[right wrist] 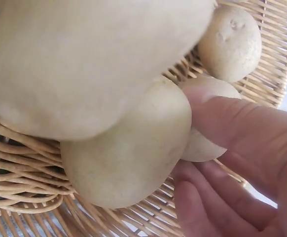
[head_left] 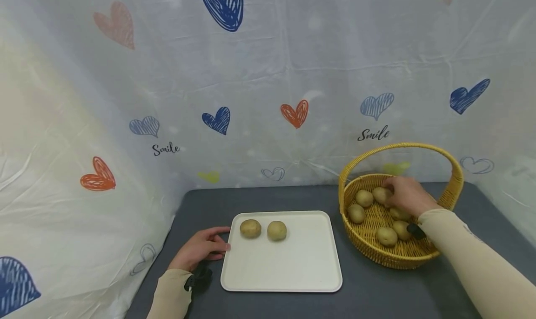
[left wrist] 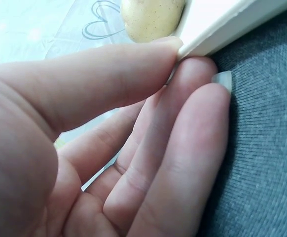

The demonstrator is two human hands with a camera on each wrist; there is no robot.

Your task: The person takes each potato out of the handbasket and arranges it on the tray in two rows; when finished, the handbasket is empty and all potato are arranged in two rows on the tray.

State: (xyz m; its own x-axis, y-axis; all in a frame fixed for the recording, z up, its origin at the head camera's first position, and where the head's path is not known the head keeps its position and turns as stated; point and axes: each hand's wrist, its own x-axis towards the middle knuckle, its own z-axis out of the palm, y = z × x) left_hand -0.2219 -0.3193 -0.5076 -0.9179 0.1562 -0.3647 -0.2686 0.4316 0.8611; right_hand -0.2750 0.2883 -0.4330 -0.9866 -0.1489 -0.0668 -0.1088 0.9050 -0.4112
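Note:
My left hand pinches the left edge of a white rectangular tray; in the left wrist view the thumb lies on the rim with fingertips beneath it. Two potatoes, one browner and one paler, lie side by side near the tray's far left corner. Over at the right, my right hand reaches under the handle into a yellow wicker basket. Its thumb and fingers grip a potato at the basket's far side, partly hidden by the thumb.
Several more potatoes lie in the basket, among them one at the left and one at the front. The tall arched handle rises over my right hand. Behind the dark grey table hangs a white curtain printed with hearts.

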